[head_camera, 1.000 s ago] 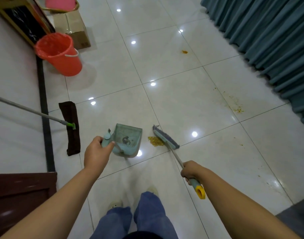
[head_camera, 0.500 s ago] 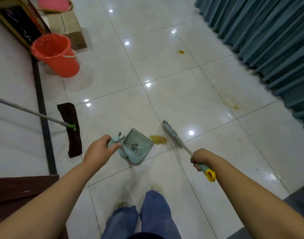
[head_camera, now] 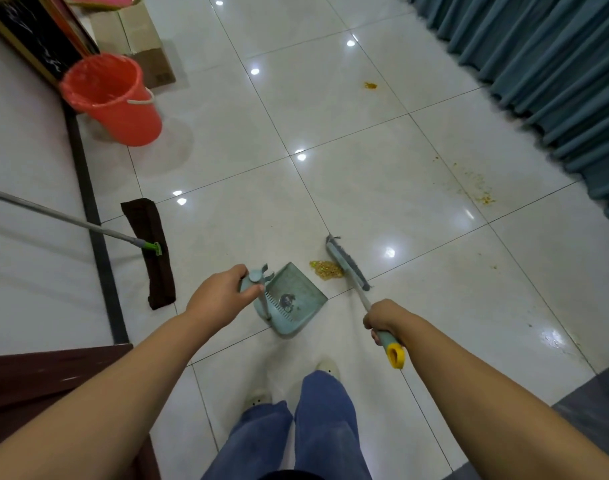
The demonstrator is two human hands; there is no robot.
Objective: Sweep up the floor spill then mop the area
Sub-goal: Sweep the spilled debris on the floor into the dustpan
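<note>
My left hand (head_camera: 220, 292) grips the handle of a pale blue dustpan (head_camera: 291, 301) resting on the tiled floor, its mouth turned toward a small yellow pile of spill (head_camera: 325, 270). My right hand (head_camera: 382, 317) is shut on the broom handle, whose yellow end cap pokes out below my fist. The grey broom head (head_camera: 346, 263) stands just right of the pile, touching it. More yellow residue (head_camera: 476, 188) is smeared near the curtain, and a small yellow spot (head_camera: 370, 85) lies farther away. A flat mop (head_camera: 149, 251) with a dark cloth lies on the floor at left.
A red bucket (head_camera: 112, 98) lined with a bag stands at the far left beside a cardboard box (head_camera: 137, 36). A teal curtain (head_camera: 545, 74) hangs along the right. A white wall with a dark strip and a brown door frame (head_camera: 36, 372) lie left. My legs (head_camera: 296, 427) are below.
The broom head has come down close against the right side of the yellow pile. The dustpan has shifted slightly with its mouth staying toward the pile. The view has tilted a little.
</note>
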